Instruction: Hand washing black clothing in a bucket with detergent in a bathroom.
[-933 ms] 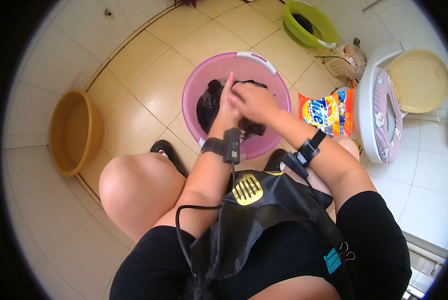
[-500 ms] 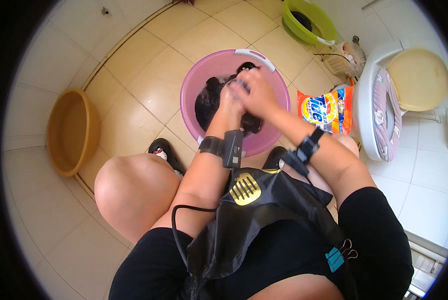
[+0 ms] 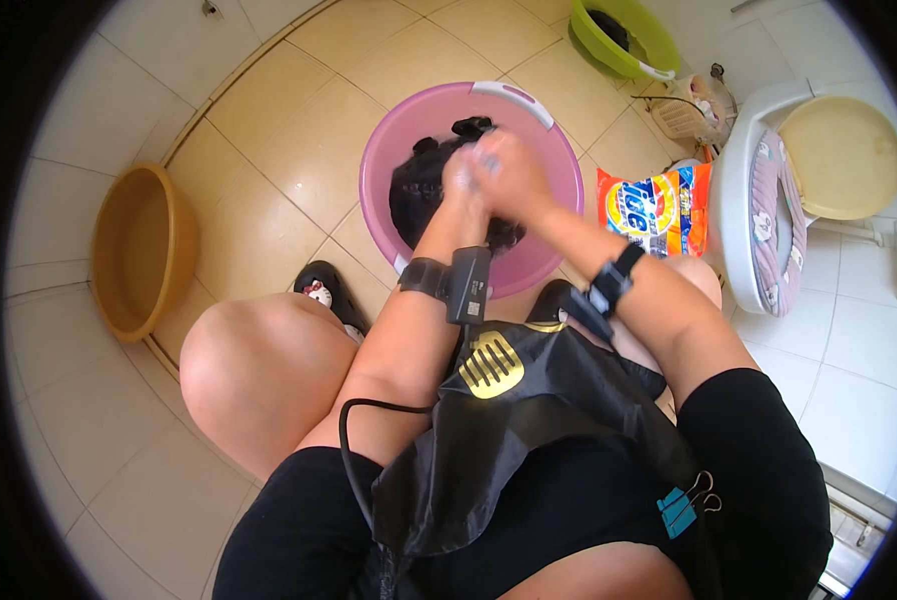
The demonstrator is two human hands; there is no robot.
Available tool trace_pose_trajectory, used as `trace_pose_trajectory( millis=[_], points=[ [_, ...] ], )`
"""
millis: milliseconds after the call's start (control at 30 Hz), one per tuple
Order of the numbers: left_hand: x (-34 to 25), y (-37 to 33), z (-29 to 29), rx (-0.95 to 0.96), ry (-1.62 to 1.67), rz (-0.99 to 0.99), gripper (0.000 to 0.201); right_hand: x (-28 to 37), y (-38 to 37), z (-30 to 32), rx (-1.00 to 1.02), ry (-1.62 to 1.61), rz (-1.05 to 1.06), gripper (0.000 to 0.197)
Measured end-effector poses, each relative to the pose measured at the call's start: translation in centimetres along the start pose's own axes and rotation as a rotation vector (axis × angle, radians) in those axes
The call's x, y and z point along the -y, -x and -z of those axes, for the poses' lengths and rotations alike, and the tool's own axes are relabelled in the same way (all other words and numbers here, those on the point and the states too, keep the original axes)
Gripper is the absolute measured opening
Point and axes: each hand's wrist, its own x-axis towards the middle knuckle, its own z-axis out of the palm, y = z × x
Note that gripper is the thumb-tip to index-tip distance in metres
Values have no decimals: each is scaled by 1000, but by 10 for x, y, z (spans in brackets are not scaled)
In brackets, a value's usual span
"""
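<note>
A pink basin with white handles stands on the floor in front of me and holds wet black cloth. Over its middle my left hand and my right hand press against each other, both closed and blurred by motion. A dark patch shows between the fingers, seemingly a fold of the black cloth. More cloth bunches up just beyond my knuckles and lies below my wrists. How the fingers grip is partly hidden.
A tan basin leans at the left wall. To the right stand an orange detergent bag and a toilet with a padded seat. Farther back are a green basin and a cream basket. My knees flank the pink basin.
My hands have shifted slightly against each other, staying pressed together over the pink basin. The black cloth beyond my knuckles has moved a little to the left.
</note>
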Motion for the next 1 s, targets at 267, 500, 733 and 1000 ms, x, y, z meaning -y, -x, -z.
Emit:
trace_pose_trajectory(
  millis=[267,500,733,1000],
  points=[
    [-17,9,-80,-221,49,82,31,-64,-39,17,-276,101,-239,35],
    [-33,9,-61,-107,141,16,40,-56,-33,33,162,-191,-192,44],
    [-29,7,-39,-164,98,163,30,-15,0,-5,57,402,318,17],
    [-25,0,3,-257,86,91,16,-4,5,-3,6,178,350,23]
  ],
)
